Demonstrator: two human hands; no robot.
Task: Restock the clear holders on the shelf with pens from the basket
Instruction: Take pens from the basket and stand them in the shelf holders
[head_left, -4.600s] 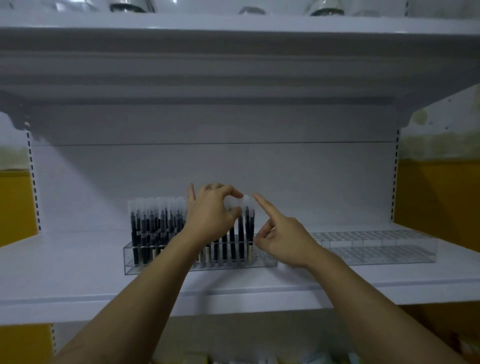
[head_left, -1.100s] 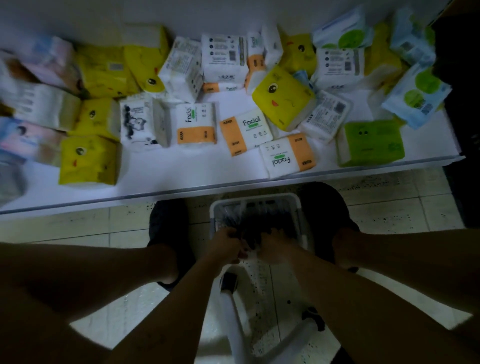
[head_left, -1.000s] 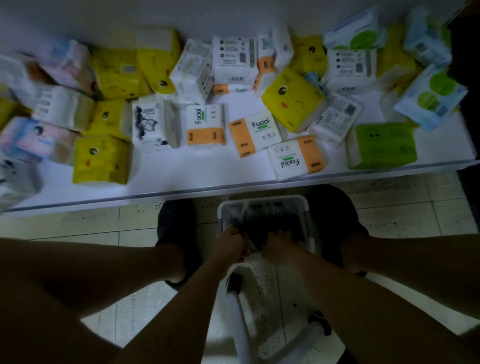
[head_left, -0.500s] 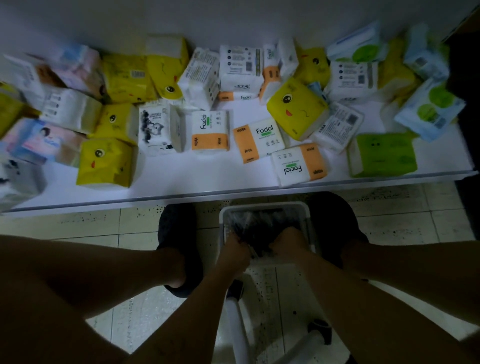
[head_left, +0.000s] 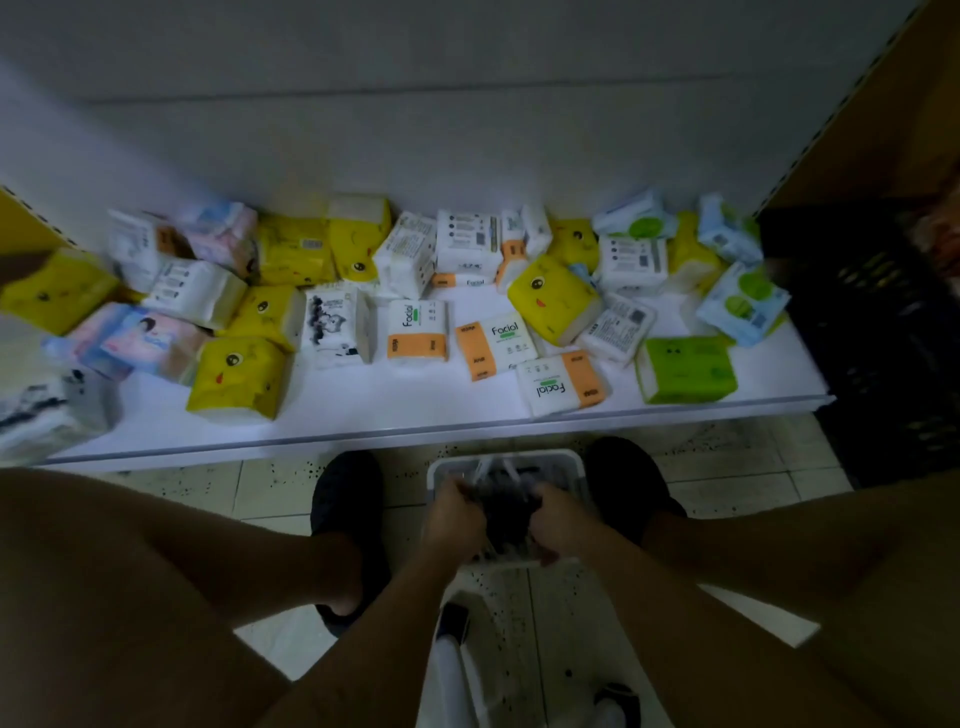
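Down low: white shelf (head_left: 363, 413) w/ tissue packs (head_left: 234, 379) far side, speckled tile floor (head_left: 727, 462) near. Left hand (head_left: 452, 512) & right hand (head_left: 558, 519) both curl round pens (head_left: 506, 512) in basket (head_left: 545, 455).

Left shoe (head_left: 345, 499): a dark, closed, round-toed shoe is worn; finer detail is lost in the dim light.
Right shoe (head_left: 623, 478): the same dark, round-toed kind is worn.
Left leg (head_left: 156, 571): left bare from the shoe top upward.
Right leg (head_left: 831, 545): likewise left bare.
Left forearm (head_left: 363, 649): uncovered as far as it is seen.
Right forearm (head_left: 675, 623): uncovered likewise.
Left hand (head_left: 452, 514): bare.
Right hand (head_left: 558, 519): bare.
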